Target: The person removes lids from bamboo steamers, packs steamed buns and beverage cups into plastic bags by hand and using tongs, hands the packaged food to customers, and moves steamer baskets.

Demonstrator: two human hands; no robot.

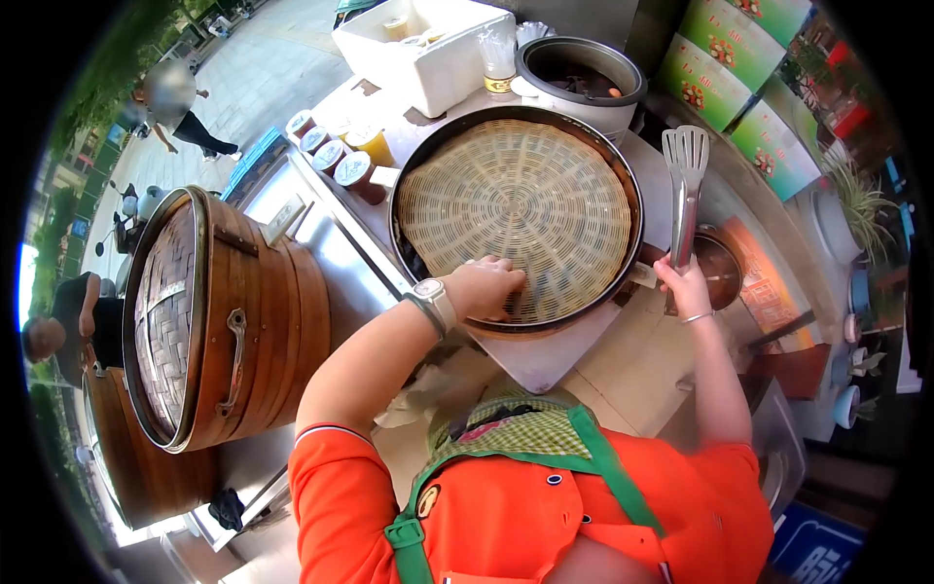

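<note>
A round woven bamboo mat (pixel 530 190) lies inside a wide, dark-rimmed round tray (pixel 637 209) on the table. My left hand (pixel 486 288) reaches over the near rim and rests on the mat's lower edge. Its fingers are curled in; whatever they may pinch is hidden. To the right of the tray, my right hand (pixel 687 284) is wrapped around metal tongs (pixel 687 161), whose slotted heads point up. A short handle (pixel 643 275) sticks out from the tray's rim beside that hand.
Tall bamboo steamers (pixel 277 321) stand at the left. Behind the tray are several sealed cups (pixel 331 156), a white foam box (pixel 423 58) and a cooker (pixel 623 107) with dark contents. A brown pot (pixel 720 268) sits at right. People are outside at the left.
</note>
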